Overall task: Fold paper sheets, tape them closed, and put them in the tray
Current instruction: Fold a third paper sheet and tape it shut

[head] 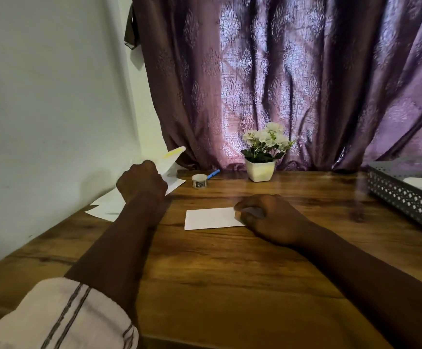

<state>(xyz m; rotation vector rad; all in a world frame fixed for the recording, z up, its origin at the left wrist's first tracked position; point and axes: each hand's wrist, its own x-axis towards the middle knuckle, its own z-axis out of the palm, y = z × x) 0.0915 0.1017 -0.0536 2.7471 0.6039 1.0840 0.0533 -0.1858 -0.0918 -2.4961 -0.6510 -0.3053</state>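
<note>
A folded white paper [211, 218] lies flat at the middle of the wooden table [230, 273]. My right hand [270, 217] rests on its right end, fingers curled over the edge. My left hand [142, 182] is raised at the far left and grips a white sheet [172, 159] with a yellow mark, lifted off a stack of loose sheets [106, 205]. A small roll of tape [199, 181] stands behind the folded paper. The grey perforated tray [403, 197] sits at the right edge with white paper inside.
A blue pen [213, 173] lies just behind the tape roll. A white pot of white flowers [260, 170] stands at the back centre against a purple curtain. A white wall closes the left side.
</note>
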